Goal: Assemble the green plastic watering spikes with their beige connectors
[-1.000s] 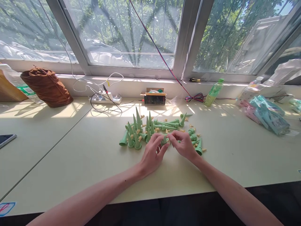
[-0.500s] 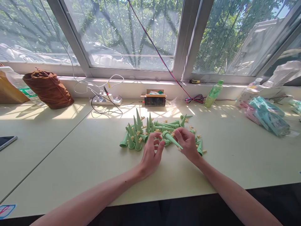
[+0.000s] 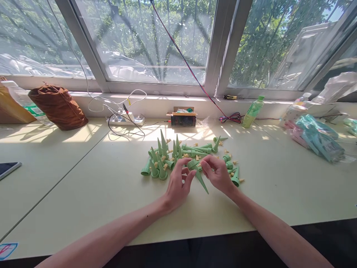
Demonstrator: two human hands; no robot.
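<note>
Left grip [image 3: 180, 186] pinches a green cone [image 3: 199, 176] by its capped wide end, thumb against fingers; tip hangs down and to the right, between the two grips, above the worktop [image 3: 89, 186]. Right grip [image 3: 219, 173] has thumb and fingertips drawn close at the cap's right side; can't tell if they pinch the tiny tan fitting there, too small to read. Upright cones [image 3: 162, 172] stand just left of the left grip, some farther beyond it. Lying cones [image 3: 196, 152] sit beyond both grips. More cones [image 3: 235, 178] just right of the right grip, tan nozzles [image 3: 241, 180] on or beside them. Well beyond both grips: black box [image 3: 183, 121]. Green bottle [image 3: 252, 112] beyond the right grip, rightward.
</note>
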